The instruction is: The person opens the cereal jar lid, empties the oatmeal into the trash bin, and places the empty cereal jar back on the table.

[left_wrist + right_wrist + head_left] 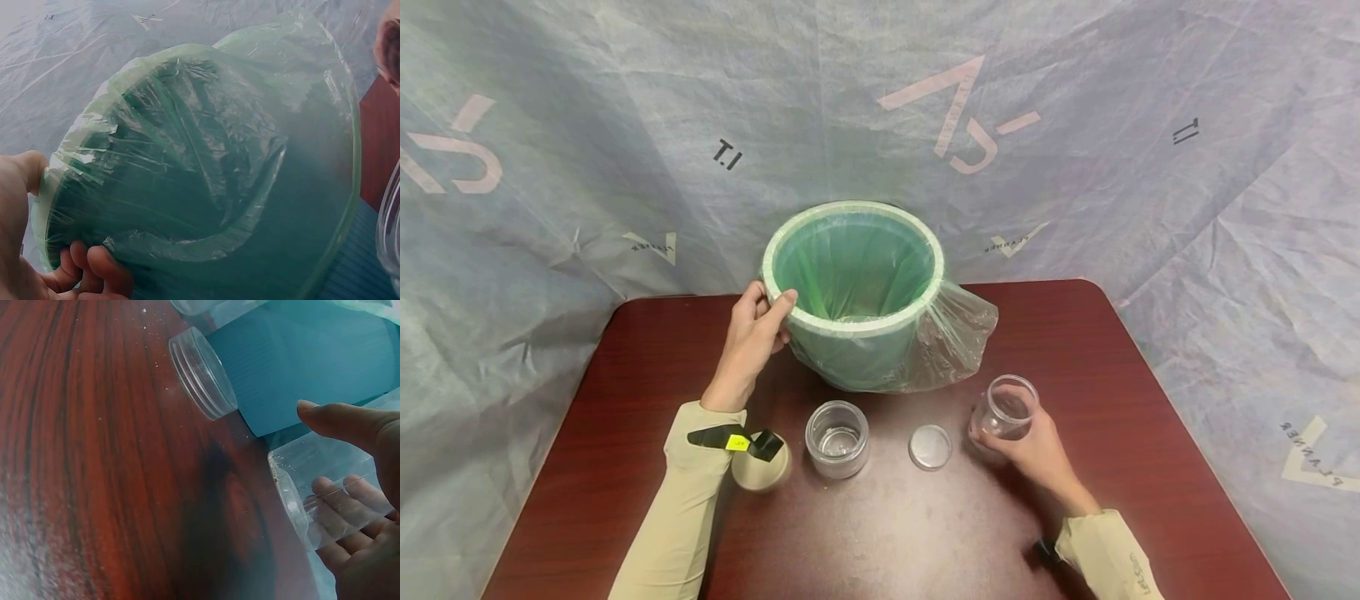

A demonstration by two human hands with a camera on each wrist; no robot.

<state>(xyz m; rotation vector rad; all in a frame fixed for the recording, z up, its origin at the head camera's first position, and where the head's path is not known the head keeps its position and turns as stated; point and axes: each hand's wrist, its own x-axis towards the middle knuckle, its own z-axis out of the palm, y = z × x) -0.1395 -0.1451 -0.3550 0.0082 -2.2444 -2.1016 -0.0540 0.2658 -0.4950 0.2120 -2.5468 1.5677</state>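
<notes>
A teal bin [853, 354] stands at the back of the table, lined with a thin green plastic bag [961, 340] folded over its rim. My left hand [749, 337] grips the bin's rim and bag at the near left, thumb on top and fingers under the edge. To the right, my right hand [1043, 454] holds a clear jar [325, 494], thumb on one side and fingers round the other. The jar has no lid on, and small crumbs cling to its base edge. Between the hands are a clear round lid [930, 447] and another open clear jar [837, 442].
A beige round object [762, 473] lies partly under my left wrist. Crumbs dot the dark red wooden table [112, 450] near the lid. A grey printed sheet [820, 100] hangs close behind the bin.
</notes>
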